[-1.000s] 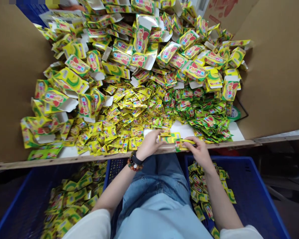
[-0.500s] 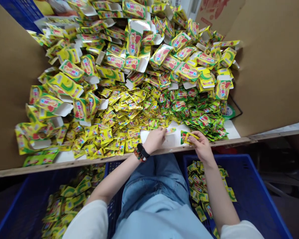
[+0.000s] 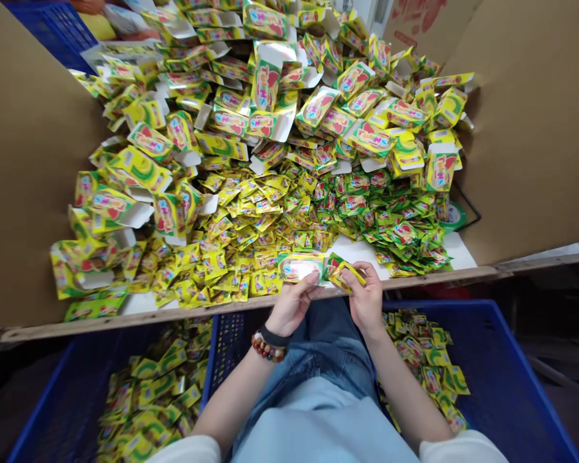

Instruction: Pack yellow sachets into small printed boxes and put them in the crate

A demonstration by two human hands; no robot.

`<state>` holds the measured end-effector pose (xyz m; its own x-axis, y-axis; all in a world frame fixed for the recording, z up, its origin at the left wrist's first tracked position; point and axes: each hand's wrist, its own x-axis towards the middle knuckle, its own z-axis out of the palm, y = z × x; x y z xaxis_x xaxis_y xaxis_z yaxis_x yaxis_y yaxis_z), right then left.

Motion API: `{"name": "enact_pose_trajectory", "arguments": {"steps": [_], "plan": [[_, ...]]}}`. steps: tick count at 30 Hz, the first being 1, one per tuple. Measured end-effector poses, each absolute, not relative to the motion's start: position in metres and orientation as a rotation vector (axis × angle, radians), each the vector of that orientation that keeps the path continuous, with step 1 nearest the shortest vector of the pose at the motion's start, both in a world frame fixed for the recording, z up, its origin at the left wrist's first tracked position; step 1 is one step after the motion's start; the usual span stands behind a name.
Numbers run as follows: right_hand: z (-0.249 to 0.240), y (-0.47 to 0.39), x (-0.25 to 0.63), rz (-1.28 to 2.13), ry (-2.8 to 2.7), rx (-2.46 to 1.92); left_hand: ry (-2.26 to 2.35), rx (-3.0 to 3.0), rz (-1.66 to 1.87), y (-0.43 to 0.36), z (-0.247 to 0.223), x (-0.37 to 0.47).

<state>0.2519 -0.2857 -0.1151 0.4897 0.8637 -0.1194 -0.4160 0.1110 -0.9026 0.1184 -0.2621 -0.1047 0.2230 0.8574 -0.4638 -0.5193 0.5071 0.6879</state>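
Observation:
My left hand [image 3: 293, 303] is closed on a small printed candy box [image 3: 300, 266], thumb on its front and glare on its face. In my right hand [image 3: 367, 297] are small candy sachets, a yellow sachet [image 3: 351, 278] over a green one [image 3: 332, 265]. They meet the right end of the box; whether they are inside it I cannot tell. Just beyond my hands lie heaps of yellow sachets [image 3: 251, 212] and green sachets [image 3: 403, 235]. Behind these, many candy boxes [image 3: 367, 136] with white flaps are piled up.
Brown cardboard walls [image 3: 531, 141] flank the work surface, which has a wooden front edge [image 3: 251, 305]. Below it, blue crates stand left [image 3: 53, 392] and right [image 3: 506, 373] of my legs, holding packed boxes. A green tape roll [image 3: 453, 217] sits at the right.
My left hand has picked up a candy box and turned it upright before me. My right hand has moved left with its sachets, up to the end of the box.

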Motion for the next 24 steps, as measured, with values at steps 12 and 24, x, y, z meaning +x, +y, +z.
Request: {"name": "enact_pose_trajectory", "arguments": {"steps": [12, 24], "plan": [[-0.091, -0.297, 0.302, 0.906, -0.911, -1.276, 0.896, 2.045, 1.425, -0.247, -0.118, 0.077], [-0.071, -0.304, 0.291, 0.644, -1.512, -1.330, 1.234, 2.536, 0.626, -0.253, -0.117, 0.105]]}}
